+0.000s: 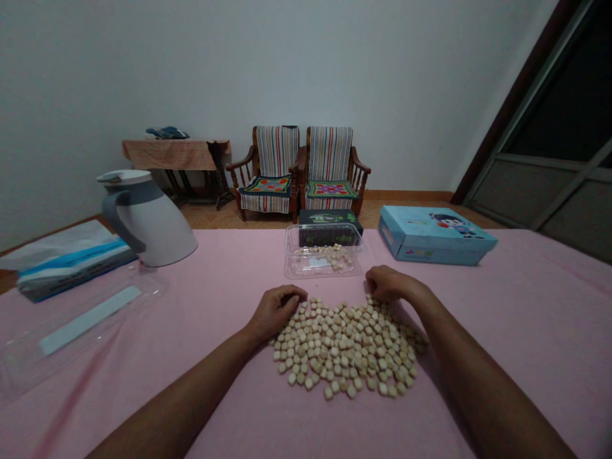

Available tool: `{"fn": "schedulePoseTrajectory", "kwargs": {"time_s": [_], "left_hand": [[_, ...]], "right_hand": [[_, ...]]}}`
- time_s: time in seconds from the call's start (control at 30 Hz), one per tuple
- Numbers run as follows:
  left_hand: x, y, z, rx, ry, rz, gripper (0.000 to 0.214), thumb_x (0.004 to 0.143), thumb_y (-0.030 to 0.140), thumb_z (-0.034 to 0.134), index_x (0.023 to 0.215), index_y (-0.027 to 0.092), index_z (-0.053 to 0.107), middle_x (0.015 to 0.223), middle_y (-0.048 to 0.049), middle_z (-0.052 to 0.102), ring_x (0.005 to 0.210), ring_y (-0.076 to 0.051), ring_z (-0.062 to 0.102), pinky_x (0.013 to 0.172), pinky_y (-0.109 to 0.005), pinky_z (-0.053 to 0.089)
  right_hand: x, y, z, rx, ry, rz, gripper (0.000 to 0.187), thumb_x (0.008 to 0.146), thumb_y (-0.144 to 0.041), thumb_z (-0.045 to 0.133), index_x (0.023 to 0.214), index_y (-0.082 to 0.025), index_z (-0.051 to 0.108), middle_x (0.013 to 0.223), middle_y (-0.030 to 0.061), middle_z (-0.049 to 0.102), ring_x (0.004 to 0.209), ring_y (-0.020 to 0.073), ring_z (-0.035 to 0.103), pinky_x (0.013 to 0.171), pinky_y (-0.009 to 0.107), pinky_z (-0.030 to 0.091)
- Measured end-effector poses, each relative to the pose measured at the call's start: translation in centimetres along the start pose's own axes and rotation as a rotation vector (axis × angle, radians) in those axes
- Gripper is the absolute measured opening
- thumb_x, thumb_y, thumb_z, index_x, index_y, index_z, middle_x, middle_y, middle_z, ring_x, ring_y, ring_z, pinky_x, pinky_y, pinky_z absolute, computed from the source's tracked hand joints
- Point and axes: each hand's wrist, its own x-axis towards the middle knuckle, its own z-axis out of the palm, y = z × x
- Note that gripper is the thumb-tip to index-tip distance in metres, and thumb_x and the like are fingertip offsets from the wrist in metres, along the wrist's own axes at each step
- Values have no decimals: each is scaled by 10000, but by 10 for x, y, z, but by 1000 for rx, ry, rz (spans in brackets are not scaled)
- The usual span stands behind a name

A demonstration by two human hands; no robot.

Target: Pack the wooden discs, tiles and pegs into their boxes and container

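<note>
Pile point(344, 347): small beige pieces, heaped on the pink cloth point(502, 331), near centre, between your forearms.
Your left hand point(277, 310): rests on the pile's far left edge, fingers curled down onto the pieces; it cannot be told whether any are gripped.
Your right hand point(389, 284): rests on the pile's far right edge, fingers bent under, knuckles up; its hold cannot be told either.
Tray point(291, 255): clear plastic, just beyond your hands, with a few pieces inside.
Black box point(329, 220): touching the tray's far side.
Blue box point(433, 241): far right.
Jug point(153, 220): white, far left.
Lid point(90, 315): clear, flat on the cloth, near left.
</note>
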Motion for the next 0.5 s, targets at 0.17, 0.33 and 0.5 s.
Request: {"fn": "schedulePoseTrajectory", "kwargs": {"time_s": [0.17, 0.33, 0.5], "left_hand": [[1, -1, 0, 0, -10, 6, 215, 787, 193, 491, 842, 131, 690, 844, -60, 704, 815, -169, 627, 772, -264, 465], [1, 0, 0, 11, -4, 7, 214, 789, 200, 493, 848, 137, 689, 844, -57, 705, 808, -169, 629, 769, -266, 466], [0, 2, 0, 17, -6, 5, 209, 788, 192, 495, 840, 134, 689, 851, -61, 704, 822, -168, 628, 781, -263, 461]], "right_hand": [[-10, 5, -16, 283, 140, -214, 133, 642, -104, 551, 742, -153, 625, 733, 36, 657, 684, 146, 593, 562, 205, 400], [-15, -5, -29, 638, 667, -278, 218, 744, -171, 513, 954, -164, 573, 942, 57, 644, 769, 132, 593, 636, 215, 446], [-14, -5, -24, 373, 447, -265, 162, 722, -116, 503, 821, -154, 625, 825, 56, 669, 725, 145, 597, 640, 230, 427]]}}
